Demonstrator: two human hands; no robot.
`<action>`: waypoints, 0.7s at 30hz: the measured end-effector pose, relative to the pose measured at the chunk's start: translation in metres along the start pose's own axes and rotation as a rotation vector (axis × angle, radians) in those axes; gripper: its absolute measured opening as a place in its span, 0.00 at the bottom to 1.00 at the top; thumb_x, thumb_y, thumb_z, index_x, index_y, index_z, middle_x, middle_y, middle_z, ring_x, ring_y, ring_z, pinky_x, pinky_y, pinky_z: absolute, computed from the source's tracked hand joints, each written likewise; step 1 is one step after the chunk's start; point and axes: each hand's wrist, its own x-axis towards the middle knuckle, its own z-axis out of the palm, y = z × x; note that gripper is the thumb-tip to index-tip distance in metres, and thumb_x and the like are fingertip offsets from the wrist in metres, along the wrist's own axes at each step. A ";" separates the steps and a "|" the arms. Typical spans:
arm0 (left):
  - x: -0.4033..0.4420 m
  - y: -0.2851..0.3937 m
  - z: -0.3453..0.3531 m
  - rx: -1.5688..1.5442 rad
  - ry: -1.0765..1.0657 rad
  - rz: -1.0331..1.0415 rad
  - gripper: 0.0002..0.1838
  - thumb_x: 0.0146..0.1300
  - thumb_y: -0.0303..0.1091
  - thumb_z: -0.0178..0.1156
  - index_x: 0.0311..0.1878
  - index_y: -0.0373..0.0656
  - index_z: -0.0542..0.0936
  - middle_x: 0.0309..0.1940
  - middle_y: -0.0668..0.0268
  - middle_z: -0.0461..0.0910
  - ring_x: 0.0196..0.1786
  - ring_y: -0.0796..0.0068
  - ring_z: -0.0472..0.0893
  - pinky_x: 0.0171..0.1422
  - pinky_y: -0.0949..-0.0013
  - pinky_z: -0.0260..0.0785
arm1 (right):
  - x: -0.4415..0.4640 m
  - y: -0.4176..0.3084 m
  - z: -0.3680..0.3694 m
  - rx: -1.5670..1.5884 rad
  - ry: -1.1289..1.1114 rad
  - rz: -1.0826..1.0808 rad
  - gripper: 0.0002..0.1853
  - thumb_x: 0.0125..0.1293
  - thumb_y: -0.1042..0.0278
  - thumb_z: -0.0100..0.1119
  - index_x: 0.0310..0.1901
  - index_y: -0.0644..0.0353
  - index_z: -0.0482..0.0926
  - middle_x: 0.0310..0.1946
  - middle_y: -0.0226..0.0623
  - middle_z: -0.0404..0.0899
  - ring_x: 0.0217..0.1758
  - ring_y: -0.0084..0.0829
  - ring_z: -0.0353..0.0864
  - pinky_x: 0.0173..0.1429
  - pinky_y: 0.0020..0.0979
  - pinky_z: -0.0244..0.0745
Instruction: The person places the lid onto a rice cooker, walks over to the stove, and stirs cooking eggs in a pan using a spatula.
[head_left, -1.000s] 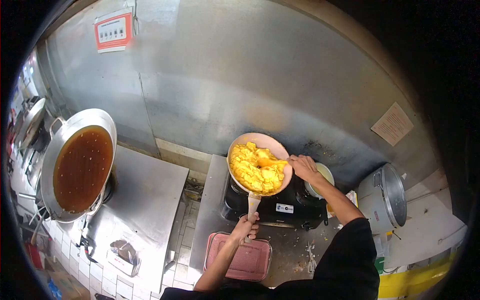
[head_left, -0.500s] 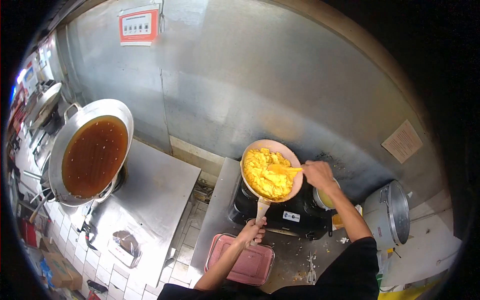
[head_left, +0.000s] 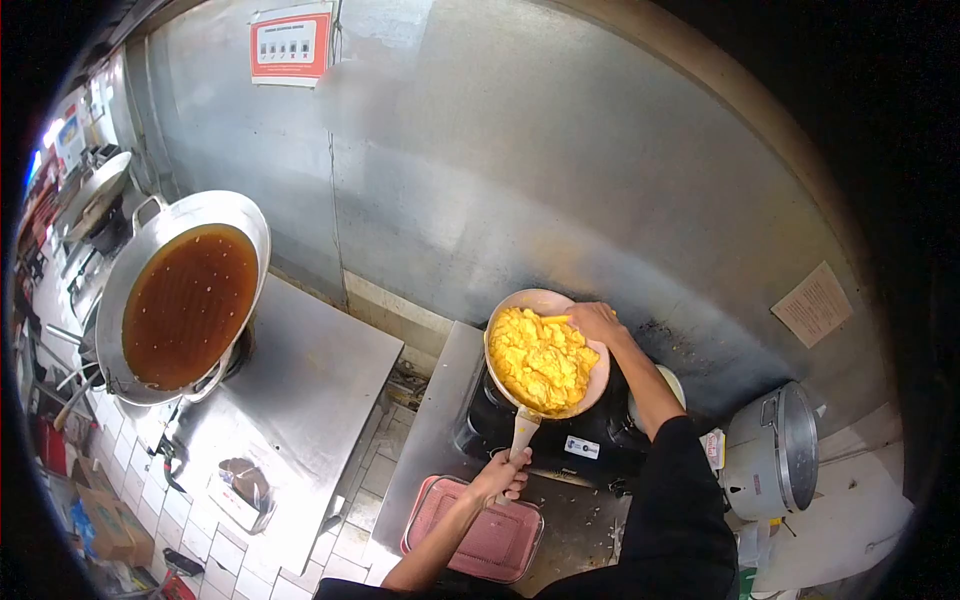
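Observation:
A light-coloured frying pan sits on the black stove, filled with yellow scrambled eggs. My left hand is closed around the pan's pale handle, in front of the stove. At the pan's far right rim, my right hand grips a yellow spatula. Its blade is hard to make out against the eggs. Below my left hand lies a container with a pink lid.
A large wok of brown liquid stands on the left beside a steel table. To the right are a small pot, partly behind my arm, and a tall metal pot. A steel wall rises behind the stove.
My right hand has moved left and slightly up with the spatula, from outside the pan's right rim to its far edge. My left hand still holds the handle.

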 end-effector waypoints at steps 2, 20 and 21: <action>-0.001 0.001 0.003 -0.003 0.008 0.000 0.16 0.77 0.48 0.54 0.42 0.46 0.65 0.20 0.79 0.55 0.18 0.87 0.54 0.19 0.76 0.46 | -0.004 -0.003 -0.012 0.047 -0.022 -0.110 0.11 0.68 0.63 0.58 0.49 0.53 0.83 0.41 0.39 0.83 0.47 0.46 0.83 0.50 0.47 0.76; 0.003 -0.004 -0.003 -0.021 -0.005 0.014 0.17 0.77 0.49 0.54 0.42 0.46 0.66 0.20 0.78 0.55 0.19 0.87 0.53 0.19 0.77 0.45 | -0.112 -0.066 -0.089 -0.157 0.119 0.083 0.06 0.60 0.73 0.59 0.34 0.63 0.85 0.37 0.47 0.84 0.40 0.50 0.86 0.45 0.48 0.79; 0.002 -0.004 -0.002 -0.016 0.002 0.020 0.17 0.76 0.49 0.54 0.42 0.45 0.66 0.20 0.78 0.55 0.19 0.87 0.53 0.19 0.77 0.45 | -0.120 -0.080 -0.105 -0.161 0.113 0.103 0.07 0.60 0.73 0.59 0.34 0.63 0.85 0.37 0.48 0.84 0.40 0.50 0.86 0.44 0.49 0.79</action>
